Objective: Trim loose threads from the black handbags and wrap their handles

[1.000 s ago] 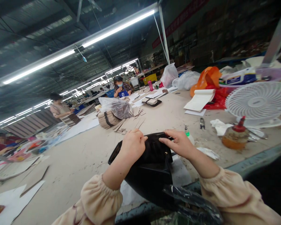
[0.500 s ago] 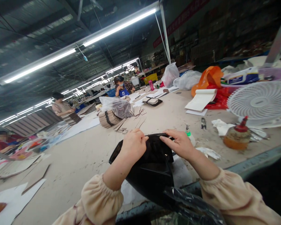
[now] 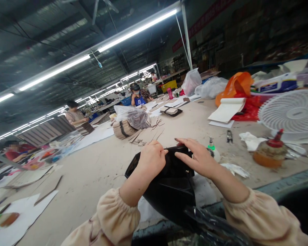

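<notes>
A glossy black handbag [image 3: 169, 184] rests at the near edge of a long beige worktable [image 3: 97, 167]. My left hand [image 3: 151, 160] is closed in a fist on the bag's top rim. My right hand [image 3: 197, 158] lies over the same rim from the right, fingers pinching its edge. Both wrists come out of cream sleeves with gathered cuffs. Crinkled black plastic [image 3: 210, 225] hangs below the bag at the table's front.
A white fan [image 3: 290, 114], a red-capped glue bottle [image 3: 270, 153], snips [image 3: 229, 136], a small green-capped bottle [image 3: 212, 150] and white rags lie to the right. A bundle of tan cardboard pieces [image 3: 125, 128] sits mid-table. Other people work at the far left and back.
The view has shifted slightly to the left, so everything sits further right. My right hand's fingers have stretched further along the bag's rim; my left hand keeps its grip.
</notes>
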`<action>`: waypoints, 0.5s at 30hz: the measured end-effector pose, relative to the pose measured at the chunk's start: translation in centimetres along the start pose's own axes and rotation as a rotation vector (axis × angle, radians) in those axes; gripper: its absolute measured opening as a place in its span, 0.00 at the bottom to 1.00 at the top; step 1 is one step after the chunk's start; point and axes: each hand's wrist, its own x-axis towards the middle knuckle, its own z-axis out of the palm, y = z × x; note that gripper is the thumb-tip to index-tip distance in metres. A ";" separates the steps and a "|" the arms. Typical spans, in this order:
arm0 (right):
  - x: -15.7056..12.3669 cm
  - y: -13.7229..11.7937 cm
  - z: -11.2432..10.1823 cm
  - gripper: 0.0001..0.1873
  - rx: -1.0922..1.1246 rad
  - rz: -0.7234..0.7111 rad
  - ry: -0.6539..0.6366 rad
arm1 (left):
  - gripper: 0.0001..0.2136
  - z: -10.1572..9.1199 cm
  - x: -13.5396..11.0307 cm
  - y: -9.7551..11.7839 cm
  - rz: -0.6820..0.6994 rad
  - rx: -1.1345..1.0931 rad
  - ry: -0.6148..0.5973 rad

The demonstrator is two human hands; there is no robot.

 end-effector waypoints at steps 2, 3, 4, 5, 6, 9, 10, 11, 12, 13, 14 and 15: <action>0.3 -0.2 0.7 0.22 -0.035 0.003 0.013 | 0.09 0.0 0.0 0.0 -0.001 -0.004 -0.004; 0.5 -0.3 1.0 0.21 -0.042 0.008 0.019 | 0.09 0.0 -0.1 -0.1 -0.002 -0.007 -0.007; 0.7 -0.3 1.2 0.20 -0.036 0.021 0.026 | 0.09 -0.1 -0.1 -0.1 -0.003 -0.010 -0.011; 0.9 -0.2 1.4 0.21 -0.018 0.043 0.032 | 0.09 -0.1 -0.1 -0.1 -0.005 -0.012 -0.014; 1.1 -0.1 1.3 0.23 0.011 0.069 0.035 | 0.09 -0.1 -0.1 -0.2 -0.008 -0.012 -0.017; 1.5 0.5 0.8 0.23 0.122 0.124 -0.029 | 0.10 -0.1 0.0 -0.3 -0.018 -0.007 -0.022; 1.6 0.8 0.6 0.19 0.151 0.130 -0.056 | 0.10 -0.1 0.1 -0.3 -0.018 -0.005 -0.021; 1.7 1.0 0.3 0.16 0.170 0.133 -0.076 | 0.10 -0.1 0.2 -0.3 -0.016 -0.003 -0.020; 1.7 1.2 0.1 0.13 0.176 0.134 -0.081 | 0.10 0.0 0.2 -0.3 -0.014 -0.001 -0.019; 1.7 1.3 0.0 0.11 0.171 0.129 -0.076 | 0.10 0.0 0.3 -0.3 -0.011 0.000 -0.019; 1.7 1.4 -0.1 0.10 0.157 0.114 -0.068 | 0.10 0.1 0.4 -0.3 -0.010 0.001 -0.018; 1.8 1.4 -0.1 0.11 0.135 0.088 -0.067 | 0.10 0.1 0.4 -0.3 -0.010 0.000 -0.017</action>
